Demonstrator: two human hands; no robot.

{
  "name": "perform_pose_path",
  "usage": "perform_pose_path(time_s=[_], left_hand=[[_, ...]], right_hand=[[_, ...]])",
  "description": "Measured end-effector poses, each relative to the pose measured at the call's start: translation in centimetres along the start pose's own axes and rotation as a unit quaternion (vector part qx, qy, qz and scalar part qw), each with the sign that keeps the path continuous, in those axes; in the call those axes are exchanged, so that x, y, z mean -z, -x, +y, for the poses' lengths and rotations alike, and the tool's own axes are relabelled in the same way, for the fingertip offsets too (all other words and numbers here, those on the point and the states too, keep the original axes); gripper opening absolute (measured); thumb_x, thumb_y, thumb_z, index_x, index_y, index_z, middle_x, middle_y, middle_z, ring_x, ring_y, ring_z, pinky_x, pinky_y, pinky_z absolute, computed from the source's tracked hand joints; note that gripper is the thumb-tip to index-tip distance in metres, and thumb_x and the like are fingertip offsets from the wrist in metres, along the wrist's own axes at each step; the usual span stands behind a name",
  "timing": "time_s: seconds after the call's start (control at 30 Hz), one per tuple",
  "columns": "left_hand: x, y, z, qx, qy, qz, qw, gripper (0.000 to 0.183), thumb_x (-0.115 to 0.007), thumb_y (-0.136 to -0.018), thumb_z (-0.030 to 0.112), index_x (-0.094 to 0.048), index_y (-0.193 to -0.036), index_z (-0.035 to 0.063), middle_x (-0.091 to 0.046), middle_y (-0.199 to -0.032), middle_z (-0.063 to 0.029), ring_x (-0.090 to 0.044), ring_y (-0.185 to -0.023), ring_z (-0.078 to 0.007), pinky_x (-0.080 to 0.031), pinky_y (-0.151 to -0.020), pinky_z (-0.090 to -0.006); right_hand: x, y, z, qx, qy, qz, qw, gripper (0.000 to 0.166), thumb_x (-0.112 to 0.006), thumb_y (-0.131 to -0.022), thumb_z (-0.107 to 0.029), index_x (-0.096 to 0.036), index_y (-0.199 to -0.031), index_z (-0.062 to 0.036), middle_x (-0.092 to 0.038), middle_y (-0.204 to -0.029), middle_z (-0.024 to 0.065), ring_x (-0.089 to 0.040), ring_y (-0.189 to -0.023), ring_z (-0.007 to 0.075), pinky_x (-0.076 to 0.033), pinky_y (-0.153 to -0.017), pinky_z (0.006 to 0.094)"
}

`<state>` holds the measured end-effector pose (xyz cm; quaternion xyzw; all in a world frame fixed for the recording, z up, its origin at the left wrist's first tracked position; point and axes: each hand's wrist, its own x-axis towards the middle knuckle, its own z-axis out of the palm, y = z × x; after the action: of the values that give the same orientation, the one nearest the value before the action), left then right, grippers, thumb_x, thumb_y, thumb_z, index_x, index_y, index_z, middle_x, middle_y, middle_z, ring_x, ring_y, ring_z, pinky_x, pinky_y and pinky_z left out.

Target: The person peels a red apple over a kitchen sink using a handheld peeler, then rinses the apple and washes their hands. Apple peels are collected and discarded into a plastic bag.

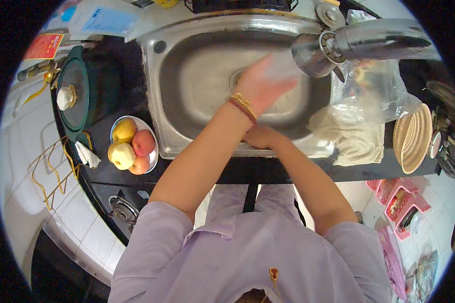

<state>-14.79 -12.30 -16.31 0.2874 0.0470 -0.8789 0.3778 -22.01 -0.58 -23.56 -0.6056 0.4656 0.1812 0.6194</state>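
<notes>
My left hand [267,81], with a beaded bracelet at its wrist, is blurred over the stainless steel sink [197,81]. It lies in the water stream from the metal faucet [313,55], fingers spread, with no object seen in it. Just below the left wrist, my right hand [261,136] is near the sink's front rim; its fingers are partly hidden by the left forearm, so its grip is unclear. Left of the sink stands a bowl [154,151] of fruit: a yellow fruit [125,130], a red apple [143,142] and a peeled one [123,156] among them.
At left stand a green lidded pot [74,94] and a gas burner [124,208]. Right of the sink are a folded cloth [360,146], a clear plastic bag [375,94] and a tan plastic basket [412,138]. Pink baskets [402,200] sit below at right.
</notes>
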Motion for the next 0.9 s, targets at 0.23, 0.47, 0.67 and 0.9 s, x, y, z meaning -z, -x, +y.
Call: perform_pose_path(time_s=[0.23, 0.47, 0.67, 0.9], left_hand=[[2.7, 0.8, 1.9, -0.051, -0.067, 0.019, 0.996, 0.038, -0.044, -0.101, 0.031, -0.054, -0.126, 0.0037, -0.058, -0.127, -0.0107, -0.056, -0.111, -0.0253, -0.045, -0.099, -0.04], [4.2, 0.8, 1.6, -0.032, -0.028, 0.022, 0.999, 0.038, -0.043, -0.1, 0.028, -0.051, -0.126, 0.0025, -0.057, -0.128, -0.0181, -0.053, -0.12, -0.0328, -0.044, -0.102, -0.0471], [0.7, 3.9, 1.2, -0.253, -0.453, 0.204, 0.83, 0.05, -0.04, -0.101, 0.038, -0.045, -0.137, 0.0048, -0.051, -0.136, -0.0158, -0.044, -0.13, -0.0281, -0.03, -0.111, -0.0352], [-0.3, 2.1, 0.6, -0.104, -0.172, 0.315, 0.928, 0.06, -0.044, -0.098, 0.048, -0.04, -0.145, 0.0105, -0.042, -0.146, -0.0102, -0.036, -0.133, -0.0217, -0.024, -0.112, -0.0318]], right_hand=[[5.1, 0.4, 0.2, -0.161, 0.093, 0.183, 0.965, 0.054, -0.049, -0.095, -0.035, -0.046, -0.138, -0.0029, -0.036, -0.149, 0.0204, -0.038, -0.136, 0.0343, -0.025, -0.115, 0.043], [0.5, -0.6, -1.1, -0.012, 0.04, 0.034, 0.999, 0.043, -0.05, -0.094, -0.026, -0.055, -0.131, -0.0039, -0.045, -0.144, 0.0188, -0.043, -0.133, 0.0339, -0.028, -0.114, 0.0458], [7.1, -2.3, -4.1, 0.09, -0.647, 0.291, 0.699, 0.042, -0.057, -0.093, -0.027, -0.055, -0.126, -0.0012, -0.062, -0.121, 0.0139, -0.06, -0.108, 0.0256, -0.048, -0.093, 0.0397], [7.4, 2.5, -7.8, -0.043, -0.592, 0.298, 0.747, 0.062, -0.05, -0.094, -0.049, -0.048, -0.133, 0.0002, -0.056, -0.127, 0.0135, -0.055, -0.114, 0.0263, -0.044, -0.096, 0.0393]])
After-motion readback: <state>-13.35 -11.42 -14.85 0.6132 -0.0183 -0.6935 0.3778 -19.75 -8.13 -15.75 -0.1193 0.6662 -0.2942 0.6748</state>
